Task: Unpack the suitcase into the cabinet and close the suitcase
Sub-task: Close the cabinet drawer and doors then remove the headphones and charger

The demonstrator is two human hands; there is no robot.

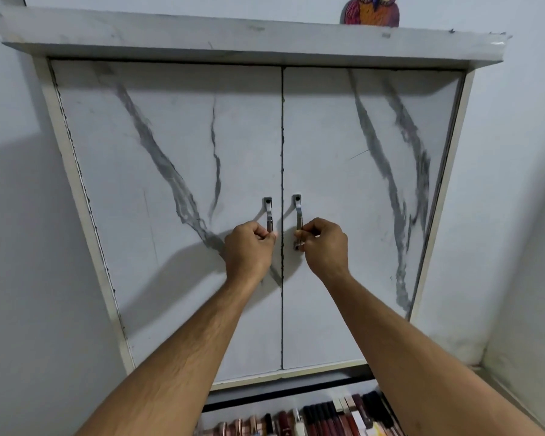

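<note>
A wall cabinet (pixel 170 215) with two white marble-patterned doors fills the view, and both doors are closed. Each door has a metal handle beside the centre seam. My left hand (pixel 249 247) is closed around the left door handle (pixel 268 212). My right hand (pixel 324 245) grips the right door handle (pixel 298 212) with the fingertips. The suitcase is not in view.
A colourful owl figure (pixel 373 9) stands on the ledge (pixel 233 36) above the cabinet. Below the cabinet, a shelf holds a row of several lipsticks and cosmetic tubes (pixel 321 416). Walls close in on the left and right.
</note>
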